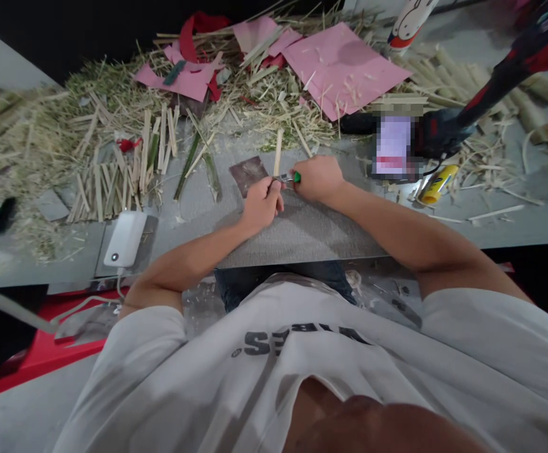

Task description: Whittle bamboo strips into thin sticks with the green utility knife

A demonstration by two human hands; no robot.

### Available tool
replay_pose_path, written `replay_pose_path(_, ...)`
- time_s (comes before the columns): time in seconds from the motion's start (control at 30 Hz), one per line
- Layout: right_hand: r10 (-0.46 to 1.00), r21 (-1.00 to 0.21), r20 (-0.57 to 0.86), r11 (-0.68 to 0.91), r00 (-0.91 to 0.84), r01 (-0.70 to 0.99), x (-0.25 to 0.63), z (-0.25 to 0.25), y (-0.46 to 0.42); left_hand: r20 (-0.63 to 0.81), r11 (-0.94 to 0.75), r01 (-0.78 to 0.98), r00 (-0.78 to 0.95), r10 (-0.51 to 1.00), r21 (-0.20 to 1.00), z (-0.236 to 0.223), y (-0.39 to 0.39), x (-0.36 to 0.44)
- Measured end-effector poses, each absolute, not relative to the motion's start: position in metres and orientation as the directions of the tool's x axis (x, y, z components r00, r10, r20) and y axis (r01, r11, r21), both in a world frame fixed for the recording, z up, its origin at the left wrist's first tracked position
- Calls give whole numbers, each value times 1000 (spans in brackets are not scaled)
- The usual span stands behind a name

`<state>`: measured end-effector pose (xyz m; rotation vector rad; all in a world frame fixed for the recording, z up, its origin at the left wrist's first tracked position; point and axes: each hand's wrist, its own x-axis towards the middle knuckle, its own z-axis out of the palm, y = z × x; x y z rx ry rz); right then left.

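Near the middle of the worktable, my left hand is closed around the lower end of a pale bamboo strip that points away from me. My right hand grips a knife by its green handle. The short metal blade meets the strip just above my left fingers; its exact contact is too small to tell. A brown square sheet, like sandpaper, lies beside my left hand. Another thin strip lies just beyond my right hand.
Shavings and pink paper cover the back. Bamboo strips and a white power bank with a cable lie left. To the right are a blurred screen, a black-and-red tool and a yellow tube.
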<state>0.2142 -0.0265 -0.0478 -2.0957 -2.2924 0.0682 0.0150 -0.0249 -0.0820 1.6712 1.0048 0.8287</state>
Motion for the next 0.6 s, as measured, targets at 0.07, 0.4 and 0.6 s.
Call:
replay_pose_path(0.07, 998, -69, 5, 69, -69, 995, 212, -48, -24, 60, -174, 245, 412, 909, 954, -80, -27, 16)
replay_pose_path(0.4, 998, -199, 51, -37, 49, 979, 218, -46, -1, -5, -110, 284, 376, 926, 953, -66, -44, 17)
replay_pose_path(0.6, 923, -268, 131, -318, 361, 910, 276, -44, 22, -7, -154, 213, 607, 795, 965, -63, -73, 23)
